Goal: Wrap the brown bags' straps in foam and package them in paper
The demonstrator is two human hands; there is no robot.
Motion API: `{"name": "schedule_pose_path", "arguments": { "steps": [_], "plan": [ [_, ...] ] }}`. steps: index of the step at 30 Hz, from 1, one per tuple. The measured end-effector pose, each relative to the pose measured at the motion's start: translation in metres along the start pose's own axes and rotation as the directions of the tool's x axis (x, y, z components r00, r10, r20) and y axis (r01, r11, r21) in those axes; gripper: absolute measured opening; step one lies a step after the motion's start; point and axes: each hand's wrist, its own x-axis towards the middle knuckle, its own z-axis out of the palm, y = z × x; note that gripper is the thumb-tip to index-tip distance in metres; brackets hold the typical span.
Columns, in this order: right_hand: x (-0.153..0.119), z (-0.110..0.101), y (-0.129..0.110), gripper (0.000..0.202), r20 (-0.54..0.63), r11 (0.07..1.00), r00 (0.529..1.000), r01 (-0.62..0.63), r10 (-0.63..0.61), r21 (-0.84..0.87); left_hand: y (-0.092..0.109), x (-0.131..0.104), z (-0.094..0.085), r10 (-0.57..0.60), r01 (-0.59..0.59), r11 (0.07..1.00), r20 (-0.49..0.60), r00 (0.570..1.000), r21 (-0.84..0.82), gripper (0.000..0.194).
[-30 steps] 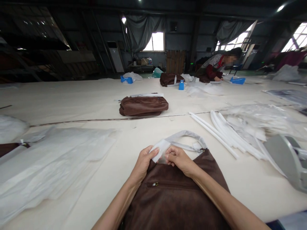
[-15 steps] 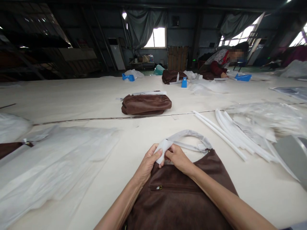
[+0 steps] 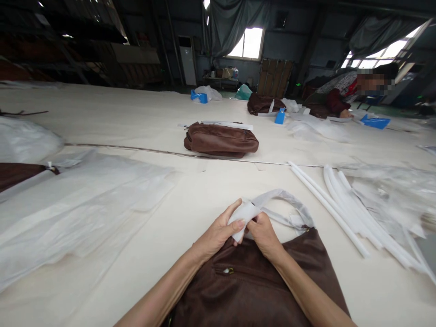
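Note:
A dark brown handbag (image 3: 252,290) with a zipped front pocket lies flat on the white table before me. Its strap (image 3: 289,206), covered in thin white wrapping, loops away from the bag's top. At the strap's left end is a white foam-like sheet (image 3: 243,220), folded around it. My left hand (image 3: 221,231) grips this sheet, thumb on top and fingers underneath. Bent fingers of my right hand (image 3: 264,231) pinch the sheet's right edge close to the strap. The left strap joint is hidden under the sheet and hands.
White foam tubes (image 3: 327,209) lie to the right beside clear plastic bags (image 3: 391,195). Translucent plastic sheets (image 3: 85,204) spread on the left. Another brown bag (image 3: 221,141) sits ahead, beyond the table seam. A co-worker (image 3: 340,95) leans over the far side near blue tape dispensers (image 3: 279,116).
The view has swung a little to the left and tilted. My left index finger has lifted, while both hands remain on the white sheet at the strap.

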Motion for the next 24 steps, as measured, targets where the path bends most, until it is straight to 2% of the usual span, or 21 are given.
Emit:
{"name": "schedule_pose_path", "arguments": {
  "steps": [2,4,8,12,16,20,24],
  "plan": [
    [0.002,-0.001,0.003,0.014,-0.016,0.999,1.000,-0.026,0.027,0.035,-0.002,0.001,0.001,0.009,-0.009,1.000,0.015,1.000,0.008,0.088],
    [0.006,-0.003,0.008,0.014,-0.090,0.998,0.996,-0.017,0.023,0.062,-0.003,0.002,0.002,0.023,-0.025,0.999,0.042,0.999,0.032,0.081],
    [0.015,-0.007,0.021,0.023,-0.258,0.995,0.961,0.101,-0.098,-0.004,0.000,0.003,0.006,0.062,-0.074,0.991,0.100,0.993,0.116,0.061],
    [0.017,-0.009,0.025,0.025,-0.330,0.989,0.933,0.134,-0.146,-0.060,0.002,0.003,0.008,0.087,-0.102,0.977,0.082,0.993,0.189,0.048],
    [0.014,-0.010,0.023,0.019,-0.362,0.992,0.924,0.097,-0.122,-0.085,0.003,0.003,0.010,0.119,-0.122,0.970,0.029,0.992,0.211,0.040],
    [0.012,-0.011,0.020,0.010,-0.334,0.997,0.941,0.040,-0.061,-0.072,0.002,0.003,0.010,0.166,-0.144,0.949,-0.058,0.984,0.281,0.035],
    [0.014,-0.011,0.015,0.010,-0.318,0.996,0.948,-0.033,0.007,-0.077,0.001,0.005,0.007,0.261,-0.154,0.885,-0.193,0.946,0.440,0.034]
  ]
}}
